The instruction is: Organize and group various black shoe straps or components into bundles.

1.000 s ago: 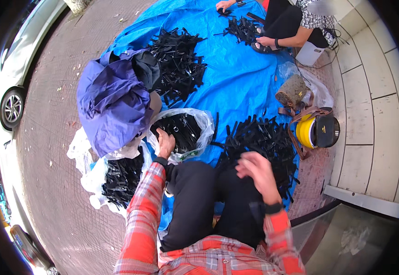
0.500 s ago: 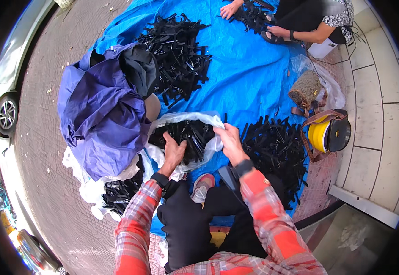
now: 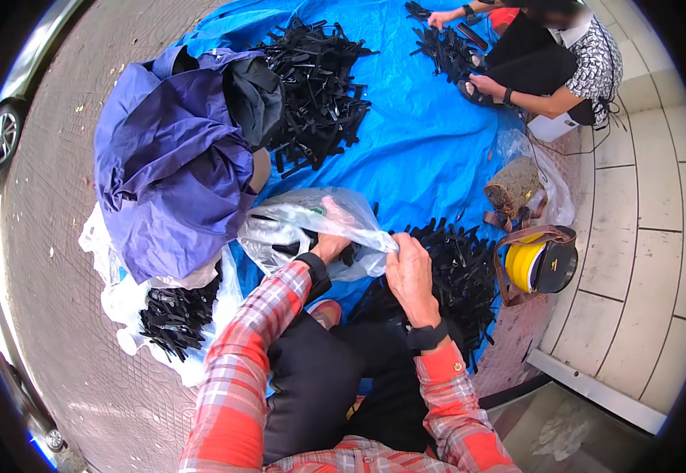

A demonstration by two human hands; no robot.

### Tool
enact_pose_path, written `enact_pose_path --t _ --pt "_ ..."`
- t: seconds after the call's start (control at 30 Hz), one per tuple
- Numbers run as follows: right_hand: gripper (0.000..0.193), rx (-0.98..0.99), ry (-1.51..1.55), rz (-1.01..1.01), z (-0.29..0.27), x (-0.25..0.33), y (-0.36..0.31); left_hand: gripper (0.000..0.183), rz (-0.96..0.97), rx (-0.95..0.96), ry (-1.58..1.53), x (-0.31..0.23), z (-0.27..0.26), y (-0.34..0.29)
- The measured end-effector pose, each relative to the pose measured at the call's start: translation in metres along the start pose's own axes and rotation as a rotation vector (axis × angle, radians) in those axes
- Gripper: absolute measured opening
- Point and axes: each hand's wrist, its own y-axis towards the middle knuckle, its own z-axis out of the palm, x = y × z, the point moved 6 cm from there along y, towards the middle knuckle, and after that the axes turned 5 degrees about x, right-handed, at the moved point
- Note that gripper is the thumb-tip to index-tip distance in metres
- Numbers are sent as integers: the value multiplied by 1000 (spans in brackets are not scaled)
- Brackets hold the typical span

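Note:
A clear plastic bag (image 3: 280, 225) lies in front of me, with dark pieces showing through its film. My right hand (image 3: 411, 276) pinches the bag's rim at its right end, fingers closed. My left hand (image 3: 329, 247) reaches in under the film, its fingers blurred by the plastic, so I cannot tell whether they grip anything. Just right of the bag is a pile of black buckled straps (image 3: 457, 272). Left of my legs, more black straps (image 3: 177, 315) lie on white plastic.
A blue tarp (image 3: 414, 158) bears another strap pile (image 3: 315, 94). Purple cloth (image 3: 173, 165) is heaped at left. At right are a patterned bag (image 3: 514, 187), a yellow-and-black bag (image 3: 540, 264) and a tiled step (image 3: 611, 260). A co-worker (image 3: 548, 71) handles straps at the far right.
The bag's opening, wide apart before, has been drawn across and its film now covers my left hand. My right hand has moved slightly right and down, pulling the rim. The view has shifted a little.

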Motion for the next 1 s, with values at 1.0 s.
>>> enact_pose_path --t 1.0 --pt "38 250 1688 434 6 69 6 74 243 72 -4 13 -30 -42"
